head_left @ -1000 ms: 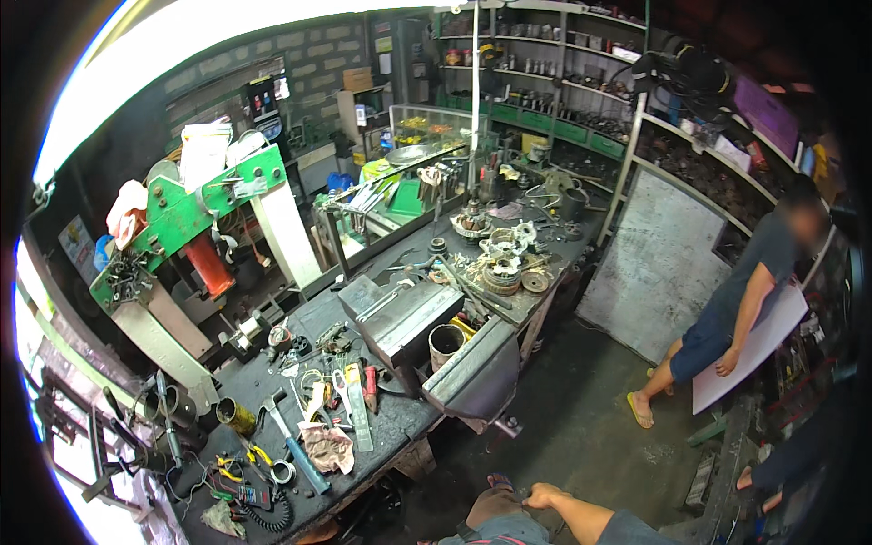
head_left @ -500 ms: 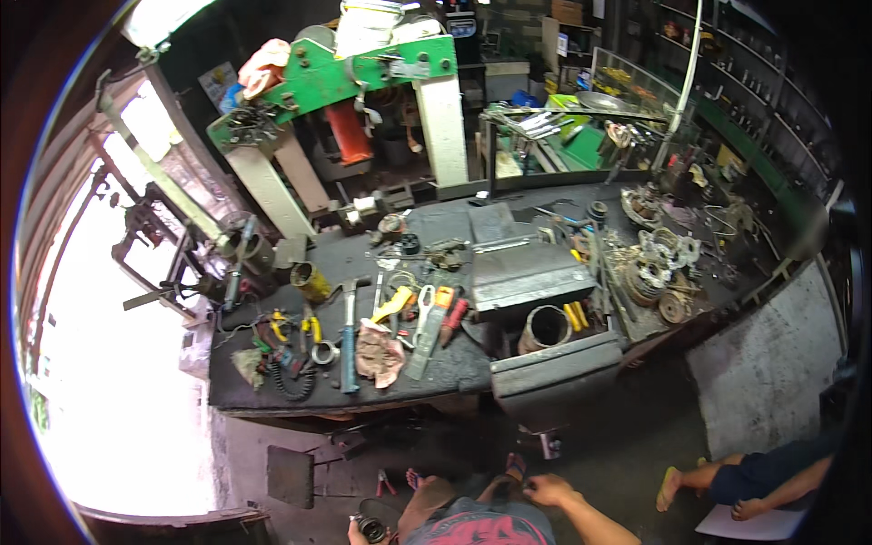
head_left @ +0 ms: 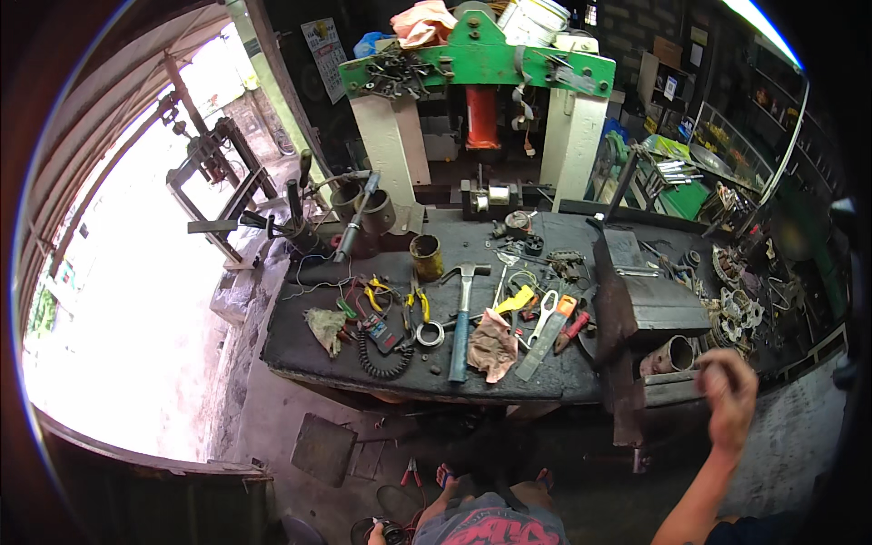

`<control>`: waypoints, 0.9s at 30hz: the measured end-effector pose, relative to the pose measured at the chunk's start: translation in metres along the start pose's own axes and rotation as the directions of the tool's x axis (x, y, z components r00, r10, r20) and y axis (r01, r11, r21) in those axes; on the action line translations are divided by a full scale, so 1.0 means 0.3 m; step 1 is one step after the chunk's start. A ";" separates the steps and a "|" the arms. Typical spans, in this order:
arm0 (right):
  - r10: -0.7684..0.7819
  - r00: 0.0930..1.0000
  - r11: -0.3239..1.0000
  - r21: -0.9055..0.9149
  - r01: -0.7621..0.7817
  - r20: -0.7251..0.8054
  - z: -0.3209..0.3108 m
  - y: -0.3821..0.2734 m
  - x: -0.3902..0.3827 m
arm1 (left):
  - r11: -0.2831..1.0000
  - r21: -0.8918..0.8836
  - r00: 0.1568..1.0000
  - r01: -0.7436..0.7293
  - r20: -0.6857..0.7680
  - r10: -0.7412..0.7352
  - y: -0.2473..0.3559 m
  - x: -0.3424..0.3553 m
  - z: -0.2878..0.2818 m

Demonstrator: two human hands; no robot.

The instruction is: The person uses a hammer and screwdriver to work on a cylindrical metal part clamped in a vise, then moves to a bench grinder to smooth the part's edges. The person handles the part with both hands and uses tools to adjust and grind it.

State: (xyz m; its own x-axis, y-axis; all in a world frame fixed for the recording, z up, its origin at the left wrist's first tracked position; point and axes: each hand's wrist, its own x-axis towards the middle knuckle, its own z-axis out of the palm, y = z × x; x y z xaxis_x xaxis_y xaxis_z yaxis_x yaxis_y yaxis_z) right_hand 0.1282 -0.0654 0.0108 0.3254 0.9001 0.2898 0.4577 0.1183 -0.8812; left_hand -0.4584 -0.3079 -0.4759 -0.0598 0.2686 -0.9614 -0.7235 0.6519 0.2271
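Observation:
My left hand (head_left: 375, 535), partly cut off at the lower edge, is closed on a round dark metal part (head_left: 394, 531) beside my leg. My right hand (head_left: 729, 386) is raised beside the bench vise (head_left: 649, 304), close to a hollow metal cylinder (head_left: 669, 355). Its fingers are curled in and blurred; whatever lies in them is too small to name. Between the two hands, the bench (head_left: 404, 380) carries a blue-handled hammer (head_left: 461, 331), a crumpled cloth (head_left: 493, 349), an orange-handled flat blade (head_left: 542, 350), a red-handled tool (head_left: 571, 331) and a metal ring (head_left: 430, 333).
A green-topped press (head_left: 472, 54) stands behind the bench. Yellow-handled pliers (head_left: 418, 300), a meter (head_left: 382, 333) with a coiled cord and a rusty can (head_left: 425, 258) lie on its left. Greasy metal parts (head_left: 731, 313) crowd the right. A low stool (head_left: 324, 447) stands on the floor.
My right hand has risen from near my lap to beside the vise at the right. The view has swung left, so the bench appears farther right. My left hand still holds the round part.

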 end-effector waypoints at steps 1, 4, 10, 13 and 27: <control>-0.022 0.996 1.000 -0.019 0.020 -0.091 -0.012 0.027 0.053 | 1.000 -0.009 1.000 0.000 0.007 0.000 0.028 0.003 0.003; 0.099 0.881 0.943 0.327 0.067 -0.463 -0.117 0.162 0.090 | 1.000 -0.021 1.000 -0.015 0.011 0.016 0.110 0.010 0.020; 0.350 0.177 0.908 0.287 -0.304 -0.920 -0.294 0.887 -0.259 | 0.977 0.113 0.981 -0.178 -0.054 0.185 0.268 0.046 0.097; 0.702 0.136 0.686 0.612 -0.394 -0.699 -0.003 1.276 -0.627 | 0.976 0.098 0.980 -0.195 -0.012 0.197 0.291 0.054 0.131; 0.872 0.226 -0.233 0.775 -0.588 0.434 0.341 1.407 -0.800 | 0.986 0.150 0.993 0.077 0.072 -0.088 0.162 -0.065 0.226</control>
State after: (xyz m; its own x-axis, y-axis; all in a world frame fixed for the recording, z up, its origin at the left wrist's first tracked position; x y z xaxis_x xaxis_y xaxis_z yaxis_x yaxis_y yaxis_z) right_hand 0.1587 -0.1886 -0.4687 0.1135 0.4888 -0.8650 -0.9391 -0.2315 -0.2541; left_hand -0.4459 -0.2335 -0.4356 0.0542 0.2605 -0.9639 -0.6145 0.7696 0.1735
